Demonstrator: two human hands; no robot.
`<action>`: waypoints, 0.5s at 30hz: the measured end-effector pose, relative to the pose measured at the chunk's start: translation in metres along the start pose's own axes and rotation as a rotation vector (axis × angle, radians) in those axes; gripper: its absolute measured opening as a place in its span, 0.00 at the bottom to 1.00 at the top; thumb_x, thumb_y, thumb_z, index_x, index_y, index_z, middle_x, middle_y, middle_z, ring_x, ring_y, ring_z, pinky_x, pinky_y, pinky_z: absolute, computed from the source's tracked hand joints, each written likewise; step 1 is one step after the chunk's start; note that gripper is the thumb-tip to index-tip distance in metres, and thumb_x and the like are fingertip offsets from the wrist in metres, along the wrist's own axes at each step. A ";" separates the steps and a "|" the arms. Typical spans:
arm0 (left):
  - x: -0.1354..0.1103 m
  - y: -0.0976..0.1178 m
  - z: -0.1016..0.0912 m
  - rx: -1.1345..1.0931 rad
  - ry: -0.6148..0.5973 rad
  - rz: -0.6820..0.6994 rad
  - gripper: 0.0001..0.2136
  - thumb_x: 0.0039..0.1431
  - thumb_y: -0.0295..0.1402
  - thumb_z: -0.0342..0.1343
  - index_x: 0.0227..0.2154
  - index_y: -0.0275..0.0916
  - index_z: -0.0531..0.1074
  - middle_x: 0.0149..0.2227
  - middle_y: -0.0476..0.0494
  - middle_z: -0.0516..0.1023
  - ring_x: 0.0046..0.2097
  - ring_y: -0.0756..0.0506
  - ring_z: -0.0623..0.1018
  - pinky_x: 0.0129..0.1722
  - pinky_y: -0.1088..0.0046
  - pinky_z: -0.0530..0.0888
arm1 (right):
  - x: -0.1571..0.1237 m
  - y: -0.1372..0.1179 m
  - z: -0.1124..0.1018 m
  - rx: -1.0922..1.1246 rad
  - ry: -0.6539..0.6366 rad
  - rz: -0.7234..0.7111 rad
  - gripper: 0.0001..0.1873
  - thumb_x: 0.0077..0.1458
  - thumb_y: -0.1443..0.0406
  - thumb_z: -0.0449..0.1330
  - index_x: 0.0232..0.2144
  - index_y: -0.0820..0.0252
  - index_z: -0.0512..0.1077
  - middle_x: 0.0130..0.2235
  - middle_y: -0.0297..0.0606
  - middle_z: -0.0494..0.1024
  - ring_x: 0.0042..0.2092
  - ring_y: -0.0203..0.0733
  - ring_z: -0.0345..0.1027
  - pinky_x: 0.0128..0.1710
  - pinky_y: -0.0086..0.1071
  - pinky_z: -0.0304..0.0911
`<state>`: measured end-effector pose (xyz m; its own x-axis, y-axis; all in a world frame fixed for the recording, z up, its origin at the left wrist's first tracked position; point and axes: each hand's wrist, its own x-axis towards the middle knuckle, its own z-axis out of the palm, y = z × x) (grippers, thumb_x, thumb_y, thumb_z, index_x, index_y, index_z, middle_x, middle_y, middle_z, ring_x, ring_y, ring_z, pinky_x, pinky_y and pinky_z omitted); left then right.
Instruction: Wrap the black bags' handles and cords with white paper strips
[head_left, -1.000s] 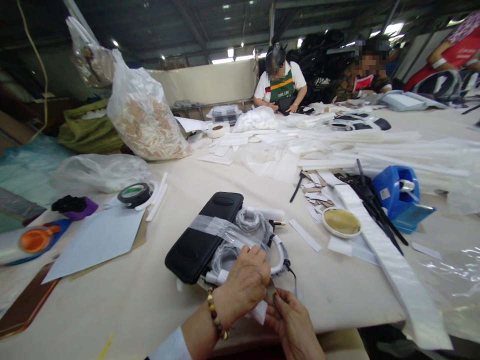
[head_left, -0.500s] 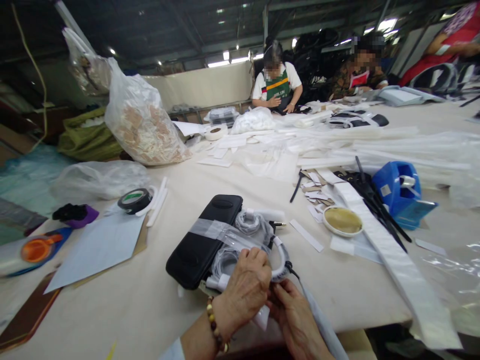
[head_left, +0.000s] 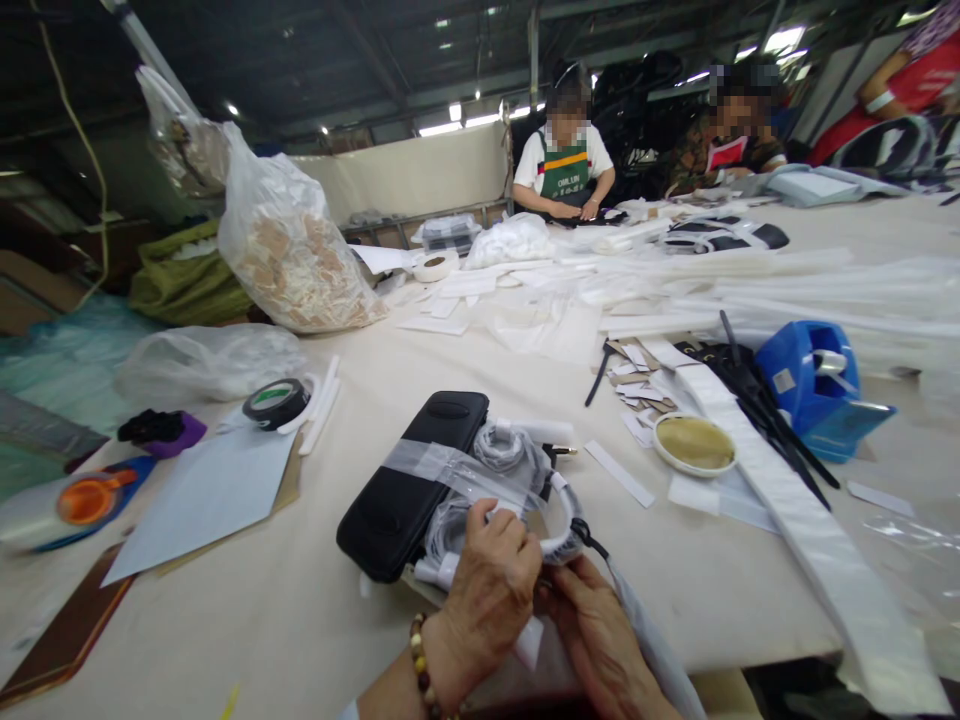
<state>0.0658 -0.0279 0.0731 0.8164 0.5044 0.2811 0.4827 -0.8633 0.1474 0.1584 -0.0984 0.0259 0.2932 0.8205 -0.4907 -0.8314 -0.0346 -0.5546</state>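
Observation:
A black zip case [head_left: 405, 485] lies near the table's front edge, strapped with clear tape [head_left: 442, 465] to a bundle of coiled white cables [head_left: 502, 450]. My left hand [head_left: 491, 590], with a bead bracelet on the wrist, is closed on the near end of the cable bundle. My right hand [head_left: 592, 625] is curled just right of it, fingers pinching at the bundle's lower edge beside a black plug [head_left: 592, 537]. A clear plastic sleeve [head_left: 652, 650] trails under the right hand. What the right fingers pinch is hidden.
A blue tape dispenser [head_left: 817, 385], a round dish [head_left: 694, 443], black zip ties [head_left: 765, 410] and a long white strip [head_left: 810, 540] lie to the right. Left are a tape roll [head_left: 276, 403], a white sheet [head_left: 206, 495] and plastic bags [head_left: 289, 250]. Other people work at the far side.
Both hands have shifted slightly up and forward on the bundle. The right hand has closed in beside the left, and the clear sleeve now trails below it.

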 end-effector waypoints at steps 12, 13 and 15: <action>-0.001 0.002 0.007 -0.063 0.120 0.075 0.11 0.54 0.16 0.43 0.25 0.37 0.63 0.25 0.48 0.68 0.32 0.46 0.68 0.46 0.60 0.61 | 0.005 -0.004 -0.004 -0.184 -0.003 -0.109 0.12 0.36 0.62 0.69 0.29 0.57 0.78 0.31 0.34 0.78 0.35 0.40 0.66 0.39 0.31 0.62; -0.001 0.001 0.008 -0.078 0.136 0.066 0.10 0.54 0.16 0.44 0.24 0.37 0.63 0.25 0.49 0.68 0.32 0.46 0.68 0.46 0.60 0.60 | 0.006 -0.003 -0.004 -0.189 -0.007 -0.109 0.12 0.36 0.62 0.69 0.29 0.57 0.78 0.31 0.35 0.78 0.35 0.41 0.66 0.38 0.32 0.62; 0.000 0.000 0.009 -0.108 0.157 0.053 0.09 0.52 0.17 0.46 0.24 0.37 0.63 0.24 0.49 0.69 0.32 0.46 0.69 0.45 0.60 0.60 | 0.008 -0.003 -0.005 -0.200 -0.020 -0.106 0.13 0.37 0.62 0.69 0.30 0.57 0.79 0.32 0.35 0.78 0.36 0.42 0.67 0.39 0.33 0.62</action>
<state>0.0684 -0.0283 0.0645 0.7763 0.4567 0.4345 0.3965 -0.8896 0.2266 0.1659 -0.0950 0.0203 0.3634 0.8365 -0.4102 -0.6853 -0.0582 -0.7259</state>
